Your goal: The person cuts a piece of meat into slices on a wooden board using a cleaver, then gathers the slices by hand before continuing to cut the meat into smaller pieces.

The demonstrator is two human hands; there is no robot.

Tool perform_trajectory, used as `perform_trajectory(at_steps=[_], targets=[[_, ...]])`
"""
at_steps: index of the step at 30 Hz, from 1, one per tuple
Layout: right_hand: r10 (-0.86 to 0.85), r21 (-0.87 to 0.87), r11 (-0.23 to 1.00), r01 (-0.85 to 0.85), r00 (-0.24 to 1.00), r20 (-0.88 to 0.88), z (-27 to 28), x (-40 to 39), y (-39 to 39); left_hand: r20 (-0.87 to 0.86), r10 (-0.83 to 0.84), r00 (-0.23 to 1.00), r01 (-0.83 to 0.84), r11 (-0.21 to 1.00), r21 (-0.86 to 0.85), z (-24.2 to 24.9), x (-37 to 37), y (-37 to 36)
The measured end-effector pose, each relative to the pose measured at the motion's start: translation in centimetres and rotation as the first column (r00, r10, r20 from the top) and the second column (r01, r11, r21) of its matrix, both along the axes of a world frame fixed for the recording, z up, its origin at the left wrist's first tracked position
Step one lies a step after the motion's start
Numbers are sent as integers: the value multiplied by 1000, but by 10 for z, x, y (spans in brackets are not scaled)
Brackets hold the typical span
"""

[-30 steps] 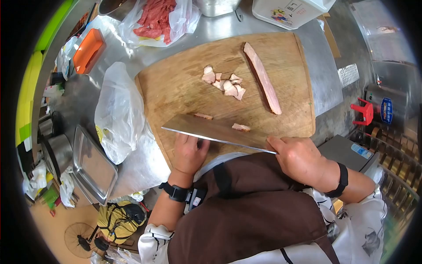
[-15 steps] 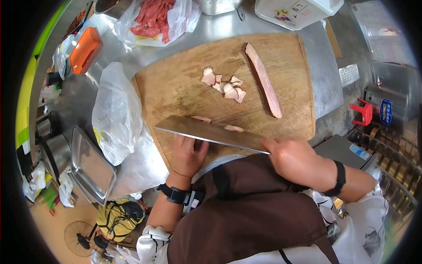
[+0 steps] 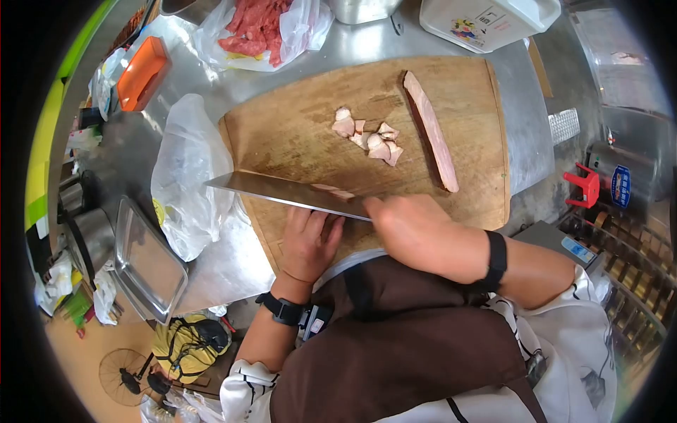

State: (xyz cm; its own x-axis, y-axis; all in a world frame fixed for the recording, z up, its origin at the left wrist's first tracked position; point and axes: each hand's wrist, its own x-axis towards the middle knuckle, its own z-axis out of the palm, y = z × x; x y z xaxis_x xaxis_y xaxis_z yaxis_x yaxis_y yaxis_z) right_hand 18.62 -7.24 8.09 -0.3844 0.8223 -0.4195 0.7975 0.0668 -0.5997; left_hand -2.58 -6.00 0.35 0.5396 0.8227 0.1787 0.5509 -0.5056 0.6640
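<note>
My right hand grips the handle of a cleaver, its long blade slanting to the left over a wooden cutting board. Against the near side of the blade, my left hand has its fingers bent and pressed down; whatever lies under them is hidden. Just beyond the blade, a cut piece of meat shows in part. Farther up the board lie several small meat slices in a loose group. A long strip of meat rests to their right.
A clear plastic bag lies along the board's left edge. Behind the board are a bag of raw red meat and a white container. An orange tray and a clear rectangular tray are on the left.
The cleaver and my right hand have moved to the left, the blade tip now reaching past the board's left edge. My left hand stays by the blade. The view has shifted slightly.
</note>
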Motion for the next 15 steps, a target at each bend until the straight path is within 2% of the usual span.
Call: perform_trajectory(at_steps=[3, 7, 11, 13, 15], targets=[[-40, 37, 998, 42, 997, -64, -5, 4, -2, 0, -1, 1000, 1, 1000, -4, -1, -3, -2], [-51, -73, 996, 59, 992, 116, 7, 52, -49, -3, 13, 1000, -12, 998, 56, 7, -4, -2], [-97, -10, 995, 99, 985, 143, 18, 67, -78, 3, 10, 1000, -10, 997, 83, 9, -3, -3], [-142, 12, 990, 141, 978, 152, 30, 61, -80, -11, 19, 1000, -19, 999, 34, 6, -5, -7], [-124, 79, 990, 117, 988, 95, 37, 56, -80, -24, 9, 1000, -9, 1000, 16, 0, -8, -9]])
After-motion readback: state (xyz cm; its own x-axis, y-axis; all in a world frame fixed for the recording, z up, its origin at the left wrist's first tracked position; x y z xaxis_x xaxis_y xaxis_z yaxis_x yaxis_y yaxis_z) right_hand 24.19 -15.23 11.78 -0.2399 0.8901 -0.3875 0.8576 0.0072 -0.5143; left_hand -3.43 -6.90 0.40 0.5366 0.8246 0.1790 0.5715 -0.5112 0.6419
